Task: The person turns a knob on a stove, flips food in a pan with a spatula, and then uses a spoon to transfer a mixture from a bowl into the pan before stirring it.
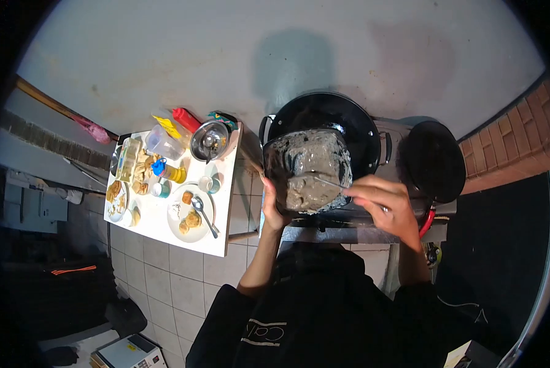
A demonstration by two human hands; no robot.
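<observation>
My left hand (273, 207) grips the left side of a dark bowl (277, 170), which is tilted so its inside faces me. A thick greyish batter (315, 191) coats the inside and lies in the lower part. The fingers of my right hand (385, 205) are closed on the handle of a thin metal utensil (329, 180), whose far end is sunk in the batter. Behind and partly under the bowl is a large black pan (324, 111) on the stove, its inside shiny.
A second black pan (431, 161) sits at the right of the stove. On the left, a white table (218, 236) bears a plate (178, 230) with food and a spoon (205, 218), a metal bowl (196, 147), an oil bottle (175, 174) and a red packet (186, 119). A brick wall (508, 144) stands at right.
</observation>
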